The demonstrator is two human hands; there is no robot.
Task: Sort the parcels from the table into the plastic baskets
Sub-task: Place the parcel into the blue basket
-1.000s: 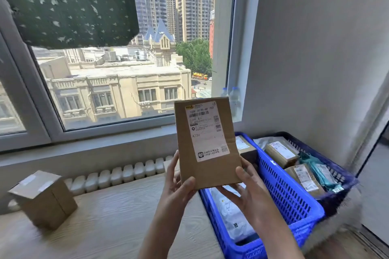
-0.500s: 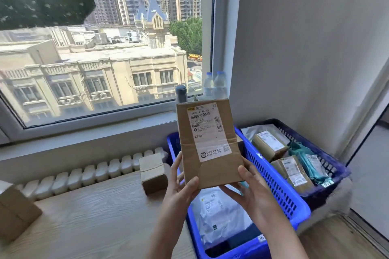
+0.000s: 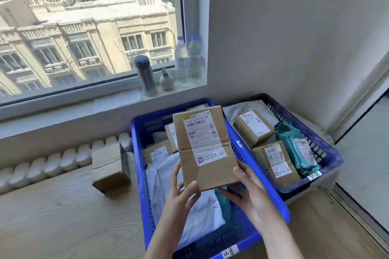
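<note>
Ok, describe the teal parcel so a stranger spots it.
Right of the window, by the wall, sits the darker blue basket. Along its right side lies the teal parcel. Its neighbours are brown boxes; this is a soft, crinkled teal bag.

The parcel [image 3: 205, 172] is plain brown card; its label [image 3: 202, 134] is white with black print, barcodes and a yellow mark in one corner. The near basket [image 3: 137, 164] is bright blue, the far basket [image 3: 322, 145] a darker navy, both with slotted walls. Inside lie white bags [image 3: 204, 214], brown boxes [image 3: 252, 128] with white labels, and a teal bag [image 3: 292, 149]. The table [image 3: 63, 223] is pale wood grain. The flask [image 3: 147, 80] is silver, capped dark grey; the bottles [image 3: 181, 61] are clear with blue caps
</note>
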